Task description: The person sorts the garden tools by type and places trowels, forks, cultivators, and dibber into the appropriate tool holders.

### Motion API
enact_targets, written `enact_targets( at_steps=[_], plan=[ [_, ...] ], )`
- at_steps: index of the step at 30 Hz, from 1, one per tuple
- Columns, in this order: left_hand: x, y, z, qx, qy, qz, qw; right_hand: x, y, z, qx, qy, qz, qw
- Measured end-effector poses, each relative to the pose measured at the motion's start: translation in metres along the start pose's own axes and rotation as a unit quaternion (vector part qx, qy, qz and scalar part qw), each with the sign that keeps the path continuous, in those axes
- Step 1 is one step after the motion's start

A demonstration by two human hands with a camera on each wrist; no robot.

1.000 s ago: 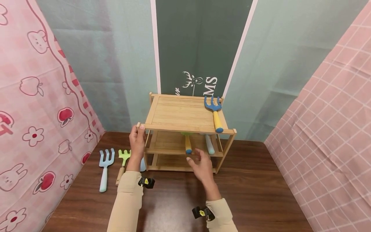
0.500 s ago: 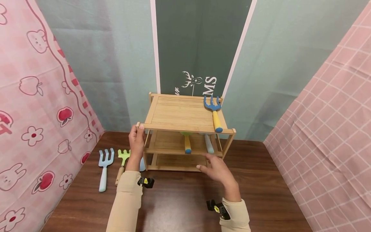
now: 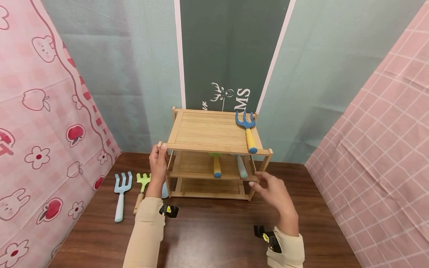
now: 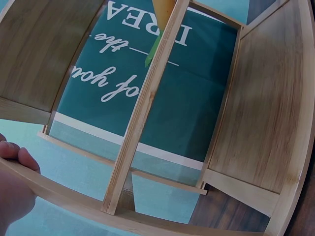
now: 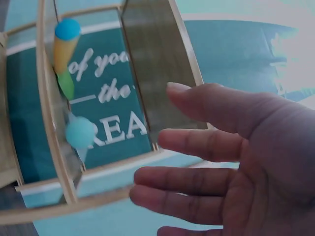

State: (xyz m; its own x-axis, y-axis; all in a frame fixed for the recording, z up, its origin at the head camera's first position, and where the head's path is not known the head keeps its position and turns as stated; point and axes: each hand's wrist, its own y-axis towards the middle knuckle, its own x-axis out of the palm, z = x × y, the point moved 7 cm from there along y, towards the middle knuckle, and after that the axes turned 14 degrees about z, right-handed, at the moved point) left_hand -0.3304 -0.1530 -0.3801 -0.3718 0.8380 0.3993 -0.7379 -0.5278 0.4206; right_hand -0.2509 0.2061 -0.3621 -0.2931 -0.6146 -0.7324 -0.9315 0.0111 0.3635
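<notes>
A three-tier bamboo shelf rack (image 3: 211,130) stands on the table. My left hand (image 3: 158,163) grips its left front post near the top; the left wrist view shows curled fingertips (image 4: 28,159) at the wooden frame. My right hand (image 3: 276,191) is beside the right front post, fingers apart and holding nothing. On the top tier lies a blue hand fork (image 3: 251,140) with a yellow handle. The middle tier bears a yellow-handled tool (image 3: 217,167) with a green head, and a tool with a pale blue handle (image 3: 241,167); the top tier partly hides both heads.
Left of the rack, a pale blue hand fork (image 3: 120,203) and a green hand rake (image 3: 143,180) with a wooden handle lie on the dark wood table (image 3: 201,234). A pale blue piece (image 3: 164,191) peeks out behind my left wrist. Fabric curtains (image 3: 378,123) enclose the table.
My right hand has moved right, from in front of the middle tier's tools to beside the right front post. The left hand stays on its post, and the rack and tools have not moved.
</notes>
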Motion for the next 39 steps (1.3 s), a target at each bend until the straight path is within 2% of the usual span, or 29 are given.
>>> enact_targets(
  at_steps=[5, 8, 11, 13, 16, 20, 24, 26, 29, 34, 36, 39],
  plan=[
    [0.006, -0.006, 0.019, -0.001, 0.007, -0.005, 1.0000, -0.015, 0.005, 0.012, -0.002, -0.005, 0.050, 0.999],
    [0.006, -0.008, 0.020, -0.003, 0.013, -0.003, 0.9999, -0.019, 0.007, 0.019, 0.008, 0.001, 0.072, 0.997],
    [0.005, -0.008, 0.020, -0.004, 0.013, -0.003, 0.9999, -0.022, 0.009, 0.023, 0.017, 0.027, 0.130, 0.991],
    [0.005, -0.008, 0.019, -0.004, 0.013, -0.002, 0.9999, -0.024, 0.010, 0.025, 0.022, 0.055, 0.188, 0.980],
    [0.005, -0.006, 0.015, -0.004, 0.010, -0.004, 0.9999, -0.026, 0.012, 0.028, 0.029, 0.115, 0.276, 0.954],
    [0.003, -0.003, 0.003, -0.008, 0.004, -0.004, 1.0000, -0.021, 0.018, 0.036, 0.049, 0.224, 0.331, 0.915],
    [0.000, -0.002, -0.006, -0.012, 0.006, 0.005, 0.9999, -0.014, 0.030, 0.042, 0.068, 0.316, 0.341, 0.883],
    [0.000, -0.002, -0.007, -0.009, 0.007, 0.008, 0.9999, -0.011, 0.037, 0.042, 0.078, 0.347, 0.339, 0.871],
    [0.000, -0.001, -0.008, -0.005, 0.003, 0.008, 0.9999, -0.006, 0.046, 0.042, 0.091, 0.372, 0.327, 0.864],
    [0.000, 0.000, -0.008, -0.012, -0.004, 0.006, 0.9999, 0.002, 0.056, 0.042, 0.098, 0.395, 0.310, 0.859],
    [0.000, 0.000, -0.007, -0.011, -0.004, 0.004, 0.9999, 0.005, 0.059, 0.043, 0.097, 0.403, 0.304, 0.858],
    [0.002, -0.002, 0.002, -0.003, -0.002, -0.002, 1.0000, 0.009, 0.063, 0.043, 0.096, 0.423, 0.296, 0.851]
  ],
)
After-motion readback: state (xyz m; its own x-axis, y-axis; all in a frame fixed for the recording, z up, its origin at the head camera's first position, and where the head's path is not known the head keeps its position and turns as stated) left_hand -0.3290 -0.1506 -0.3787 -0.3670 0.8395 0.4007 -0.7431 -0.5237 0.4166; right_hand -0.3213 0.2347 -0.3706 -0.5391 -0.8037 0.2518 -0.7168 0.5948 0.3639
